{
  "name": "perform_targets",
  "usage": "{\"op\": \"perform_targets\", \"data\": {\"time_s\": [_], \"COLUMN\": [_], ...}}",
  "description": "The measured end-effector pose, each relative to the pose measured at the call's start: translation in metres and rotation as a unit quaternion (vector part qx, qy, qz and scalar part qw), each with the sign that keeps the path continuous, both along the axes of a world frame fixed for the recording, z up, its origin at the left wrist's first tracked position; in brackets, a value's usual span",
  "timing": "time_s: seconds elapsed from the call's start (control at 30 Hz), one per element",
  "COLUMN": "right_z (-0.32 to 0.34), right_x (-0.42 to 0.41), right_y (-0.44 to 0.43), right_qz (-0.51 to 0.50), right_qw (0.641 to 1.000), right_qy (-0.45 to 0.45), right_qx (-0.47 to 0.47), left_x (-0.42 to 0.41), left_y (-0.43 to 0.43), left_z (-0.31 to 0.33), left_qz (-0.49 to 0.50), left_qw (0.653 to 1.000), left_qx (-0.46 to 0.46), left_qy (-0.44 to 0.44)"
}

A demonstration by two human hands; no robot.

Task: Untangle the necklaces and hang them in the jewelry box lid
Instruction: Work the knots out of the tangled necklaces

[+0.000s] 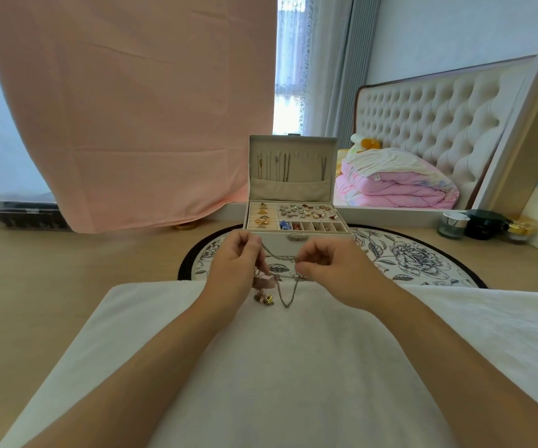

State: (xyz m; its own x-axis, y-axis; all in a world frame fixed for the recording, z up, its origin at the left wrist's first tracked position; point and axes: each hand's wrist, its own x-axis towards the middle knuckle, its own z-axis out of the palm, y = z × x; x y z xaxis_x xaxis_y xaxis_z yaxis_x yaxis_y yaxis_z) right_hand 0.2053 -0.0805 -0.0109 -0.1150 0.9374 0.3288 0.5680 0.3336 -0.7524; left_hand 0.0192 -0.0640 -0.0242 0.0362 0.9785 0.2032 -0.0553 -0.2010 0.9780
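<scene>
The left hand [235, 266] has its fingers curled, and thumb and forefinger pinch a thin chain of the tangled necklaces [280, 279]. The right hand [329, 270] is curled in the same way and pinches the chain at its own fingertips. A short length of chain runs stretched from one pinch to the other. Below it more chain hangs in loops, and the lowest loop reaches down to the white towel [261, 367] that lies under both forearms. Just under the fingers of the left hand hangs a small cluster of gold and pink pendants [263, 298]; it seems to touch the towel.

Just beyond both hands stands the jewelry box [280, 240], open, on a round flowered mat [423, 260]. Its lid [306, 161] stands upright behind the tray. Inside the lid several thin hung necklaces [285, 168] go down from a row of hooks, most on the left-hand side and one toward the right-hand side, and their lower ends go into a cloth pocket [290, 190]. In the tray, the part beyond the left hand holds gold pieces set in rolls. The wide part beyond the right hand holds many small earrings. The front row is small compartments; those nearer the left hand hold blue and red pieces.

Far out past the right hand stand some jars [484, 224]. Beyond the left hand hangs a pink cloth [132, 108].
</scene>
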Motion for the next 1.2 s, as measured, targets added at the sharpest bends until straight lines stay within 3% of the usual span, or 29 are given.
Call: {"op": "perform_targets", "data": {"time_s": [0.17, 0.2, 0.27, 0.33, 0.47, 0.67, 0.8, 0.93, 1.0, 1.07, 1.2], "right_z": [0.007, 0.005, -0.002, -0.006, -0.004, -0.007, -0.005, -0.002, -0.001, -0.001, -0.002], "right_x": [0.001, 0.004, 0.010, 0.012, 0.015, 0.019, 0.019, 0.020, 0.023, 0.024, 0.028], "right_y": [0.001, 0.003, 0.007, 0.007, 0.002, 0.002, 0.001, 0.003, 0.005, 0.004, 0.004], "right_qz": [-0.032, -0.051, -0.081, -0.087, -0.083, -0.055, -0.052, -0.069, -0.041, -0.027, -0.075], "right_qw": [0.964, 0.968, 0.993, 0.993, 0.968, 0.959, 0.952, 0.939, 0.969, 0.989, 0.991], "right_qy": [0.256, 0.239, 0.085, -0.069, -0.223, -0.263, -0.289, -0.336, -0.241, -0.140, -0.085], "right_qx": [-0.069, -0.062, -0.029, -0.040, -0.074, -0.090, -0.080, -0.024, -0.033, -0.049, -0.071], "left_x": [-0.012, -0.014, -0.016, -0.019, -0.029, -0.041, -0.045, -0.046, -0.045, -0.044, -0.049], "left_y": [0.013, 0.012, 0.009, 0.009, 0.013, 0.018, 0.019, 0.017, 0.018, 0.019, 0.020], "left_z": [-0.004, -0.003, -0.001, 0.001, -0.001, -0.006, -0.003, -0.001, 0.000, 0.000, -0.002], "left_qz": [0.107, 0.110, 0.117, 0.111, 0.063, -0.046, -0.096, -0.059, -0.031, -0.024, -0.027], "left_qw": [0.972, 0.954, 0.906, 0.875, 0.839, 0.837, 0.808, 0.773, 0.773, 0.800, 0.796], "left_qx": [0.067, 0.088, 0.131, 0.156, 0.123, 0.135, 0.168, 0.216, 0.242, 0.242, 0.228], "left_qy": [0.198, 0.264, 0.386, 0.445, 0.526, 0.529, 0.557, 0.594, 0.585, 0.549, 0.560]}}
